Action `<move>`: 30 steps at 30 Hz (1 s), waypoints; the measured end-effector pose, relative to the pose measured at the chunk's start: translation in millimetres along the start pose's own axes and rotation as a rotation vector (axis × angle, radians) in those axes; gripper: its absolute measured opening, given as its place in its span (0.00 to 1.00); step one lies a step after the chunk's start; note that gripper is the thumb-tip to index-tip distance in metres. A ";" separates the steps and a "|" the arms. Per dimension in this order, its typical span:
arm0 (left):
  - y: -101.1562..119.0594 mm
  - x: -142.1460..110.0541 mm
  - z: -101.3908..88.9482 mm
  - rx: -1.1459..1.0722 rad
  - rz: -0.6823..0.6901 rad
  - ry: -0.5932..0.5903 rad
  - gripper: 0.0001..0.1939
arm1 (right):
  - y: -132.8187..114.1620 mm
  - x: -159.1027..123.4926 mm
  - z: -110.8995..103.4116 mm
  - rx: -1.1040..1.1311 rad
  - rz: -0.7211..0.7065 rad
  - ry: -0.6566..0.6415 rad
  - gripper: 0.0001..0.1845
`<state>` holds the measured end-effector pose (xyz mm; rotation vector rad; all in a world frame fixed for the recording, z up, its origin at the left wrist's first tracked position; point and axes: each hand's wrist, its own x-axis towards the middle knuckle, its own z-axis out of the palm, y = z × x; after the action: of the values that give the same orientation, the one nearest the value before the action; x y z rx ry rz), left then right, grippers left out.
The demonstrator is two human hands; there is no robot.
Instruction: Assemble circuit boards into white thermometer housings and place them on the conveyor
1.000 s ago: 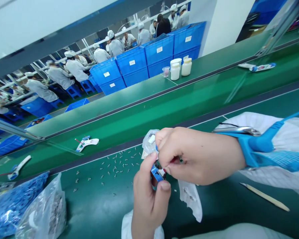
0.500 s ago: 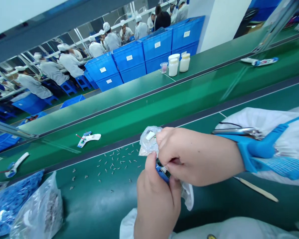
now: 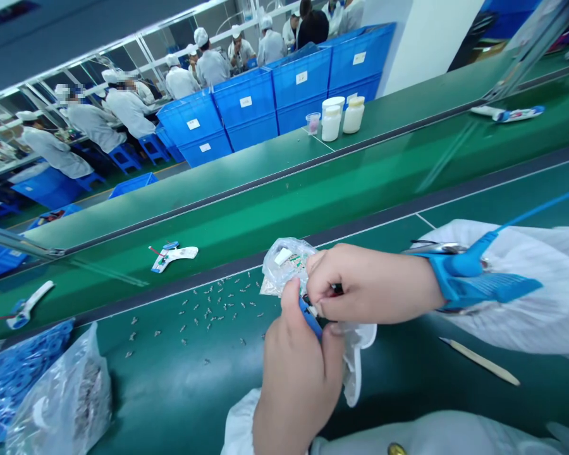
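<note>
My left hand (image 3: 298, 366) is closed round a blue-and-white plastic housing (image 3: 310, 318), thumb along its blue edge. The white curved handle (image 3: 354, 373) of that housing sticks out below my fingers. My right hand (image 3: 348, 284), with a blue wrist strap (image 3: 469, 275), is bent over the housing with its fingers pinched together. A small pale part shows at those fingertips, but what they grip is mostly hidden. Just behind my hands lies a clear plastic bag (image 3: 284, 265) of small parts. Several tiny metal pieces (image 3: 208, 311) are scattered on the green bench to the left.
Similar white-and-blue housings with red wires (image 3: 174, 254) lie on the green belt (image 3: 246, 218) beyond. Bags of blue parts (image 3: 23, 373) and of dark parts (image 3: 71, 398) are at left. A pale pointed stick (image 3: 481, 361) lies right. White jars (image 3: 330, 123) stand at the back.
My right hand and forearm have shifted slightly up and tilted, with the fingers still at the housing. The bag behind shows a little more. The view has moved slightly.
</note>
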<state>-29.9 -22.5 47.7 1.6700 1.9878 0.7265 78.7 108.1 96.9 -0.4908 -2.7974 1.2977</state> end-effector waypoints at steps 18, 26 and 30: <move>6.4 4.3 -5.5 -0.051 0.077 -0.243 0.31 | 129.3 46.3 -69.5 -0.467 0.763 0.495 0.18; -8.7 9.7 -1.6 -0.029 0.125 -0.193 0.26 | 36.1 222.6 21.6 -0.434 0.201 0.076 0.17; -33.0 15.8 -0.2 -0.125 0.102 -0.126 0.18 | 29.1 271.3 38.3 -0.393 0.229 0.055 0.20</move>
<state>-57.7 -11.4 26.5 1.7086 1.7462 0.7455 -176.8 175.9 19.3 -0.8656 -3.0232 0.7342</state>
